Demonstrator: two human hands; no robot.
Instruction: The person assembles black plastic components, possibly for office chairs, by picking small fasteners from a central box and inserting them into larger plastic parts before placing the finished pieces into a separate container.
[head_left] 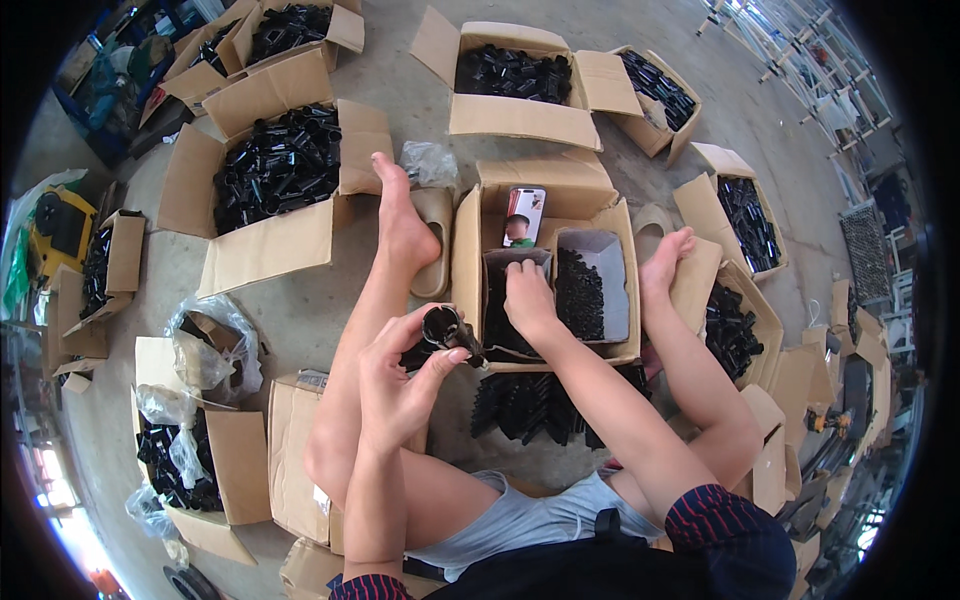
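while left hand [395, 375] grips black tube [447, 328] | right hand [528, 296] in box [600, 350] (phone [524, 215] behind)

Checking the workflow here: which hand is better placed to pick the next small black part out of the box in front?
Likely the right hand: it already reaches into the cardboard box among the small black parts. The left hand is occupied, gripping a black tube piece outside the box.

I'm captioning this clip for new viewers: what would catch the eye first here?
Open cardboard boxes heaped with small black tubes ring the seated person. At centre, the left hand holds one black tube while the right hand reaches into the box between the bare feet, where a phone leans.
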